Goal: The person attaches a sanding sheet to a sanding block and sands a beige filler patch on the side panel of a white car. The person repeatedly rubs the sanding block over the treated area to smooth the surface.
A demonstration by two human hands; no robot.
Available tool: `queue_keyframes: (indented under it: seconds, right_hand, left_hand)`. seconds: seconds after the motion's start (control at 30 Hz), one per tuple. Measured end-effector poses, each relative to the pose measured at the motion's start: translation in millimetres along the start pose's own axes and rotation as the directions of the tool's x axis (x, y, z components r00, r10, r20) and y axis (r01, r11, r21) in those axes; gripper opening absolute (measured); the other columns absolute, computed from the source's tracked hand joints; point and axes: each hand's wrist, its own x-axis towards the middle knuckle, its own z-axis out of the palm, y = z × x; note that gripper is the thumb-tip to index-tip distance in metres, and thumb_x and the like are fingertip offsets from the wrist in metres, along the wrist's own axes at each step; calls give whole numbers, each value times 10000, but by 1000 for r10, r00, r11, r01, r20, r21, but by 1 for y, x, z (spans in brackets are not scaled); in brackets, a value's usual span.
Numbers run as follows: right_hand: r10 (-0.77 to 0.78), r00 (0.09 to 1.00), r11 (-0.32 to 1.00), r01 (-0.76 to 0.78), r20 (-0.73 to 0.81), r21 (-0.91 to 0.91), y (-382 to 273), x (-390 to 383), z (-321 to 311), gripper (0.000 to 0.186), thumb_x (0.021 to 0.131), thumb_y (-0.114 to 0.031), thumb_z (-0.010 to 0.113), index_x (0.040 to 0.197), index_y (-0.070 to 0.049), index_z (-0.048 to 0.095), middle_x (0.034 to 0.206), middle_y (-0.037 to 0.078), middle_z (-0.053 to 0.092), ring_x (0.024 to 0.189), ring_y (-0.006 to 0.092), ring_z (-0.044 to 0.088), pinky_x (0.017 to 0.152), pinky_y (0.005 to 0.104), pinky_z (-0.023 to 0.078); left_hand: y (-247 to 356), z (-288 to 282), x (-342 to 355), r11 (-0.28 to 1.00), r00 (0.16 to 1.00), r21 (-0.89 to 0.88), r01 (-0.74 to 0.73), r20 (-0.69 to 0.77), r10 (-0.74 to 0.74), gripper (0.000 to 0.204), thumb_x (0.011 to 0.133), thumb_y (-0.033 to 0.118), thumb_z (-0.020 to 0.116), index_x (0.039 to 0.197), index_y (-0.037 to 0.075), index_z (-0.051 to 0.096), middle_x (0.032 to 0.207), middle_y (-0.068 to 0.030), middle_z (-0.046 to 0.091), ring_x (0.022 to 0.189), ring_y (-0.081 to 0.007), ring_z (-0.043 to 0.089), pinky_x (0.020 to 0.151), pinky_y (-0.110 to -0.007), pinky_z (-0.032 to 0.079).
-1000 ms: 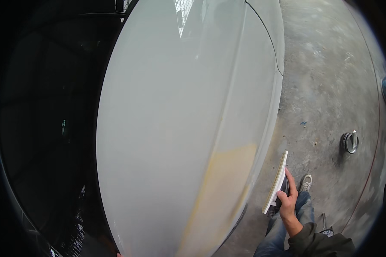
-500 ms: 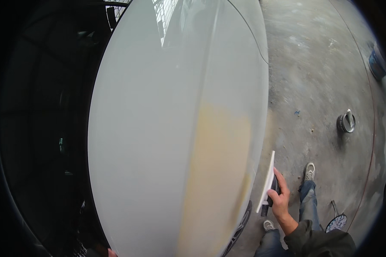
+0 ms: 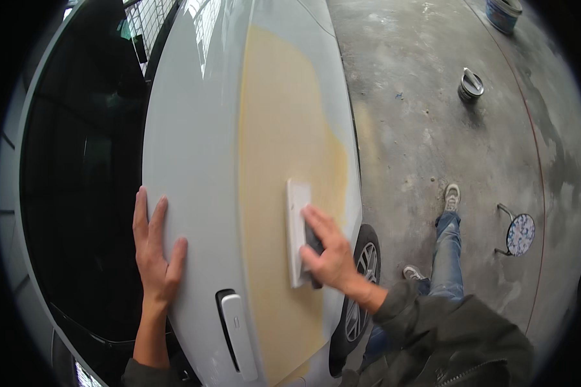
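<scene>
A hand sanding block (image 3: 295, 233) with a long white pad and a dark grip is held in my right hand (image 3: 332, 255), fingers wrapped over the grip. Its pad lies against a yellowish filler patch (image 3: 281, 122) that runs lengthwise along a light grey car body panel (image 3: 193, 148). My left hand (image 3: 156, 261) rests on the panel beside the dark window (image 3: 87, 168), fingers spread and holding nothing. Between the two hands, nearer the lower edge, is the car's door handle (image 3: 237, 332).
A car wheel (image 3: 361, 284) shows below the panel's right side. On the concrete floor (image 3: 394, 148) stand an open tin (image 3: 471, 87) with a light-coloured tool in it, a small round stool (image 3: 520, 235) with a patterned seat, and a blue bucket (image 3: 502, 16) farther off.
My right hand has brought the sanding block from beside the car onto the filler. My left hand, barely visible before, now lies on the panel. The view has shifted along the car.
</scene>
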Motion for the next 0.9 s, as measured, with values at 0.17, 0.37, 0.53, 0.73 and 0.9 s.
queue_keyframes:
  seconds: [0.17,0.37,0.53,0.73,0.9]
  right_hand:
    - [-45,992,999,43,-115,-17,-20,13,54,624,752,-132,600,1371,-83,539,1423,135,528,1078,346,649,866,392,550]
    - [-48,985,999,44,-168,-27,-67,154,-3,589,748,-208,563,1325,-88,565,1403,126,549,1016,374,657,847,453,547]
    - [-157,970,985,139,-186,-106,-23,143,29,598,759,-195,580,1342,-68,552,1428,124,528,1090,364,633,880,448,535]
    - [-146,988,989,144,-42,-45,-52,0,37,651,721,-145,603,1364,-70,539,1436,136,519,1035,357,659,820,432,559]
    - [-143,978,986,128,-152,-105,-61,148,21,605,744,-163,557,1340,-65,549,1392,162,547,1038,382,644,863,442,539]
  left_hand:
    - [-25,-4,61,997,999,56,-54,4,54,644,868,271,574,1455,39,442,1603,-185,220,1473,-382,222,1177,-486,248]
    - [35,-62,59,990,996,136,-38,86,26,656,875,312,558,1456,33,439,1601,-207,203,1468,-391,231,1177,-493,238]
    - [11,-19,-33,998,999,48,-38,17,37,611,872,200,565,1434,-9,444,1586,-254,202,1466,-418,220,1174,-493,223]
    - [8,-24,-22,998,998,57,-14,58,11,647,852,209,571,1449,7,427,1595,-242,184,1472,-420,203,1178,-500,211]
    - [16,-27,-13,999,996,36,-14,84,11,686,792,142,599,1442,5,431,1592,-256,172,1473,-440,186,1180,-520,195]
